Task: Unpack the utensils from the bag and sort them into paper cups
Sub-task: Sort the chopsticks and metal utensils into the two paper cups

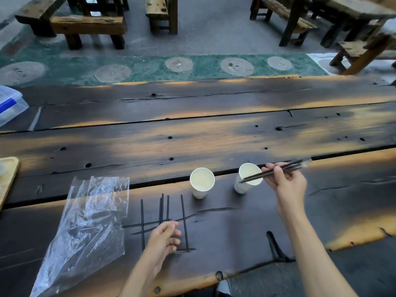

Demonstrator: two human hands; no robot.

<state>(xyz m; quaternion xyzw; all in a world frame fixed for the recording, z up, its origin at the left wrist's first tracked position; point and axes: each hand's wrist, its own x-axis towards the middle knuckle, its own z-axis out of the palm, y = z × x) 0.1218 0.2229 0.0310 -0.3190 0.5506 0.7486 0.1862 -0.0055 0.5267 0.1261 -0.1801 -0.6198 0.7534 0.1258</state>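
Two white paper cups stand on the dark wooden table (192, 129): the left cup (201, 182) upright, the right cup (246, 179) tilted. My right hand (285, 181) grips a bundle of black chopsticks (255, 176) whose tips cross the right cup's mouth. Several more black chopsticks (183, 213) lie side by side on the table near the front. My left hand (164, 239) hovers over their near ends, fingers loosely curled, nothing in it. A crumpled clear plastic bag (85, 228) lies flat to the left.
A clear plastic box with a blue clip (9, 103) sits at the far left edge. A wooden tray's corner (8, 179) shows at the left. Wooden benches and tables (85, 24) stand on the floor beyond the table.
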